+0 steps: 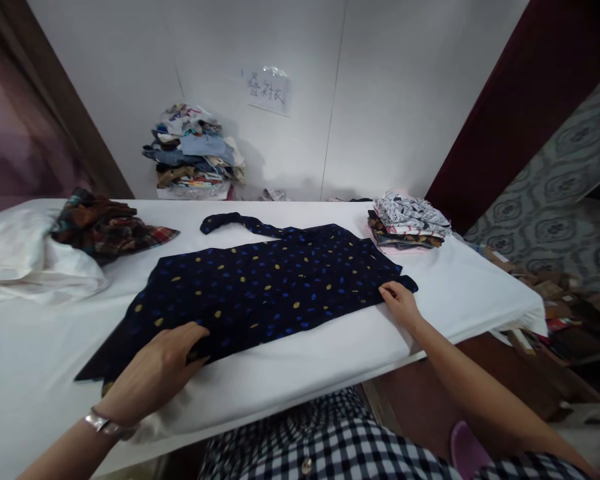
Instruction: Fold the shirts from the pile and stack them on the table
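A dark navy shirt (260, 283) with blue and yellow spots lies stretched across the white-covered table, its far side trailing a sleeve (240, 222) that curves to the left. My left hand (155, 363), with a silvery band at the wrist, is closed on the near edge of the shirt toward its left end; the cloth hides some fingertips. At the right end, my right hand (400, 303) pinches the near edge with thumb and fingers. A small dark flap of cloth sticks out just beyond that hand.
Crumpled white cloth (35, 260) and a plaid garment (110, 227) lie at the left. A folded stack of clothes (410, 220) sits at the back right. Behind the table rises a tall pile of clothes (195, 150) against the wall, near a paper sign (267, 90).
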A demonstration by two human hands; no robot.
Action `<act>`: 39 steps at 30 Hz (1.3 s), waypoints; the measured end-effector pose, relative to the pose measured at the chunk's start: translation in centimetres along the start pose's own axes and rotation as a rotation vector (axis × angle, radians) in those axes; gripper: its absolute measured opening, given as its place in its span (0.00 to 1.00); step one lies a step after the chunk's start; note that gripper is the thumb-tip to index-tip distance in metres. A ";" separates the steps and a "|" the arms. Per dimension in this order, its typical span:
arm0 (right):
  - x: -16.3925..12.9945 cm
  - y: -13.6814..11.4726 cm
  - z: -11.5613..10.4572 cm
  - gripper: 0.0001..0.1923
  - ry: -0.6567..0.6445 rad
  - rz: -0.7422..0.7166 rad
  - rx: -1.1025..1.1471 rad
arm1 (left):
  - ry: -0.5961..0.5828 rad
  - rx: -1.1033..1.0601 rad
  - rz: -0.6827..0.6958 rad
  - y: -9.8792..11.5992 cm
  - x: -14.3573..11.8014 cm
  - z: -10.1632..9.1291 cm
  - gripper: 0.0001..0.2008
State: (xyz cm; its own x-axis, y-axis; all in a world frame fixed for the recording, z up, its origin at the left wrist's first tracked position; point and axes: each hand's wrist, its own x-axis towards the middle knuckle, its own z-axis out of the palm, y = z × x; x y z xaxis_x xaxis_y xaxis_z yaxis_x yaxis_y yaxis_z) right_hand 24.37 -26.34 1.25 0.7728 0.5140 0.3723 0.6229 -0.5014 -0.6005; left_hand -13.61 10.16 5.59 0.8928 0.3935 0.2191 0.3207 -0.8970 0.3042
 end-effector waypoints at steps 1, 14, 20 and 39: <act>0.0 -0.1 0.0 0.16 0.007 0.037 0.030 | -0.018 -0.016 0.004 0.2 -0.2 0.0 0.10; 1.2 -1.7 0.2 0.20 0.090 0.381 0.555 | -0.264 -0.355 -0.384 0.5 5.2 -5.1 0.22; 0.2 -0.8 0.4 0.21 0.025 0.430 0.598 | -0.542 -0.511 -0.403 -1.3 4.6 -5.0 0.21; 1.2 -1.0 -0.8 0.15 -0.067 0.458 0.389 | -0.128 0.277 -0.334 -2.3 6.1 -2.8 0.16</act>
State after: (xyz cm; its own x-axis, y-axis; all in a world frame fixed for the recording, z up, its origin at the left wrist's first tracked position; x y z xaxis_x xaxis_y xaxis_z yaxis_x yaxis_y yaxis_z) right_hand 24.74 -25.79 2.84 0.9345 0.3551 -0.0234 0.1284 -0.3977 -0.9085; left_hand -9.80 15.14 8.80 0.7525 0.6580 0.0294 0.6547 -0.7521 0.0750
